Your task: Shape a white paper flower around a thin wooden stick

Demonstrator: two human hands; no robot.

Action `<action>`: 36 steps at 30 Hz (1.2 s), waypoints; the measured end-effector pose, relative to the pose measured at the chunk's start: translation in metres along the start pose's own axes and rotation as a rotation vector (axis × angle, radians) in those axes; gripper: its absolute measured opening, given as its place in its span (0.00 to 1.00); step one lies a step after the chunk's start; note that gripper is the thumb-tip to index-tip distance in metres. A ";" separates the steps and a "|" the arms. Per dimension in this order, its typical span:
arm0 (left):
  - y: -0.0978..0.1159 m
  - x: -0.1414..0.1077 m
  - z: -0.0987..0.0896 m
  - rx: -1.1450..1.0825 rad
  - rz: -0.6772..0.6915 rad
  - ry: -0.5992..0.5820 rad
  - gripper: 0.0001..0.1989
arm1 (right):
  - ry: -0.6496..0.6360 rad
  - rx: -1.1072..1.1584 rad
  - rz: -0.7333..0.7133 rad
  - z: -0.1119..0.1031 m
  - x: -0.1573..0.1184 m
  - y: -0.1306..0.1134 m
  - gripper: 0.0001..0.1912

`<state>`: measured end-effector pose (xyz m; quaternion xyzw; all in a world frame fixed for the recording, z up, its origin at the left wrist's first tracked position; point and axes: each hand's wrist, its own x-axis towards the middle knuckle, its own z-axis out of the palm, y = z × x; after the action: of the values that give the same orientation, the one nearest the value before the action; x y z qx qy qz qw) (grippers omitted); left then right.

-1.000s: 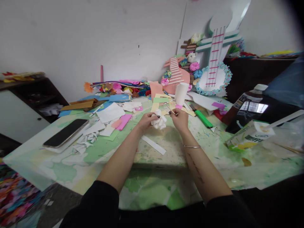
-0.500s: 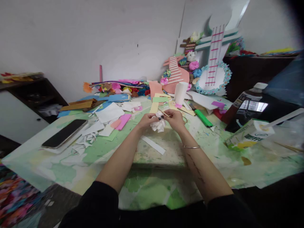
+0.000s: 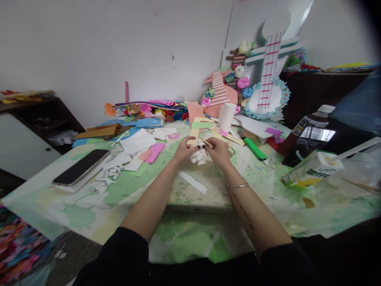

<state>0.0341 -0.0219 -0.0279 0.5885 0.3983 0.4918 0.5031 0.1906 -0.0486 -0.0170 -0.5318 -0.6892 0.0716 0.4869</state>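
Observation:
Just above the table, a white crumpled paper flower sits between my two hands. My left hand pinches its left side between thumb and fingers. Closed round a thin wooden stick, my right hand also has its thumb at the flower's right edge. The stick slants across the top of the flower; its lower end is hidden by my fingers. A white paper strip lies on the table below my hands. Scissors rest partly hidden behind my right hand.
A phone and paper scraps lie to the left. On the right are a green utility knife, a drink carton and a dark bottle. A white paper roll and paper instruments stand at the back.
The fingers of my left hand have lifted and spread slightly above the flower. My right hand has shifted a little, still holding the stick. The flower stays in nearly the same place.

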 end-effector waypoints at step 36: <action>-0.003 0.006 -0.004 0.039 0.127 0.104 0.12 | -0.019 -0.250 -0.026 -0.009 -0.001 0.002 0.17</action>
<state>0.0311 -0.0146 -0.0302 0.5960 0.3953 0.5448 0.4378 0.1990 -0.0525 -0.0142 -0.5787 -0.7042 -0.0160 0.4110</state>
